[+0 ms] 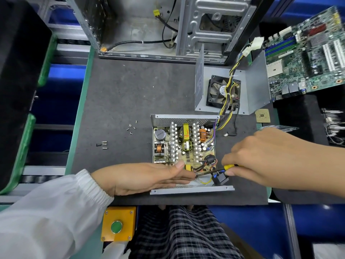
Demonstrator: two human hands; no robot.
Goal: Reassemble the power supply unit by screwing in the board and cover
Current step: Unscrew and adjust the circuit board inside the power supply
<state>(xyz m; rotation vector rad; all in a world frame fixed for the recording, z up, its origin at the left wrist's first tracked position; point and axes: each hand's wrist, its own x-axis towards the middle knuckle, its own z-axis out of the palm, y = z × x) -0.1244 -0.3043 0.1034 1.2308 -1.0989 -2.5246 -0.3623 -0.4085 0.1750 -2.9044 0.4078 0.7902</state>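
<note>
The board [183,146] is sitting in its case while the left hand [147,177], fingers straight, is steadying it and the right hand [261,157] is gripping a screwdriver [214,170] (tip down at a near-corner screw).

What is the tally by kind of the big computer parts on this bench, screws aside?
Green motherboard: 1
Black cooling fan in the grey metal cover: 1
Square gold processor chip: 1
Yellowish power supply board: 1
Open grey computer case: 1
Total: 5

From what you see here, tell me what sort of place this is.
Probably an electronics repair or assembly workstation: an opened power supply unit on a dark bench mat, a bare computer case, a loose motherboard, and loose screws.
</note>
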